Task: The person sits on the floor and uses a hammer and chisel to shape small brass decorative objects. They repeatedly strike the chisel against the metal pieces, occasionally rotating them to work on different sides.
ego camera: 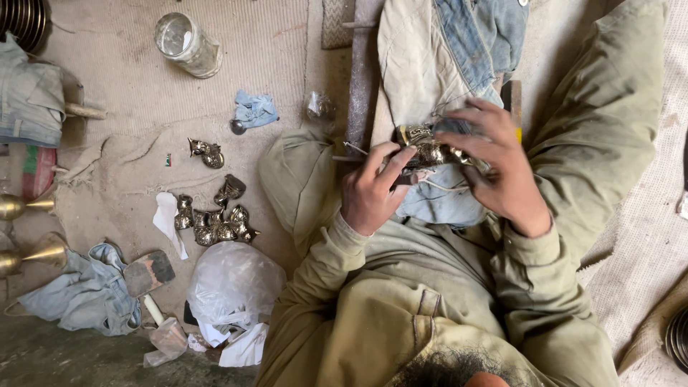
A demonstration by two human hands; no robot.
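**A:** On your lap, over the denim cloth (444,43), your two hands meet around a small ornate brass piece (428,147). Where does it sit?

**B:** Between both hands, resting on the pale blue cloth (441,201) above your knees. Your right hand (502,168) covers it from the far side, fingers curled and a little spread over the top. Your left hand (369,190) comes in from the near side, thumb and forefinger pinched together at the piece's edge.

**A:** Does your left hand hold a tool?

**B:** A thin metal point (355,148) shows just beside your left fingers; whether you grip it, you cannot tell from this view.

**A:** What lies about you?

**B:** Left of your knee, on the sackcloth floor (122,64), a cluster of similar brass castings (215,222), with one more pair (206,153) apart above it. Nearby: a glass jar (188,44) on its side, a crumpled blue rag (254,109), a white plastic bag (233,283), a wooden mallet (148,276), and two brass horn-shaped pieces (29,229) at the left edge.
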